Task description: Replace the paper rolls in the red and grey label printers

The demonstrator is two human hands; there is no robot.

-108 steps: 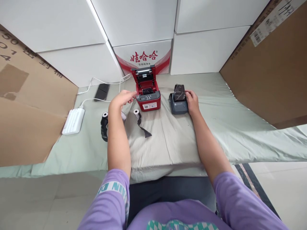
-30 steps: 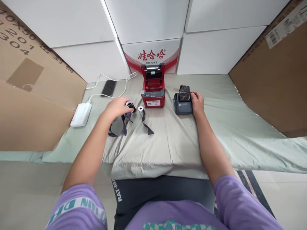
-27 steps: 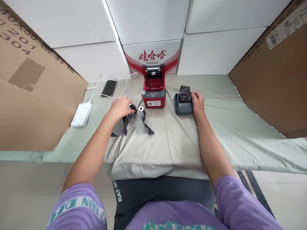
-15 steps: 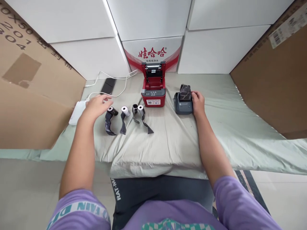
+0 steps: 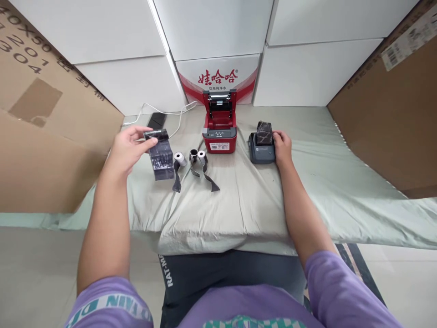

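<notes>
My left hand [image 5: 128, 148] holds a small paper roll [image 5: 157, 135] lifted off the cloth, its dark printed tail [image 5: 162, 161] hanging down. Three more small rolls [image 5: 191, 159] with dark tails lie on the cloth to its right. A red label printer [image 5: 219, 125] stands behind them with its lid up. My right hand [image 5: 282, 148] rests against the right side of a grey label printer [image 5: 261, 150], fingers curled on it; dark printed paper [image 5: 264, 133] sticks up from that printer.
A black phone [image 5: 156, 121] and white cables [image 5: 160, 111] lie at the back left. White boxes [image 5: 218, 45] form the back wall; brown cardboard [image 5: 41, 118] flanks both sides. The pale green cloth [image 5: 324, 182] covers the low surface.
My left hand set one roll down beside the red printer, moved left to the leftmost roll and has now lifted it off the cloth. My right hand has stayed on the grey printer.
</notes>
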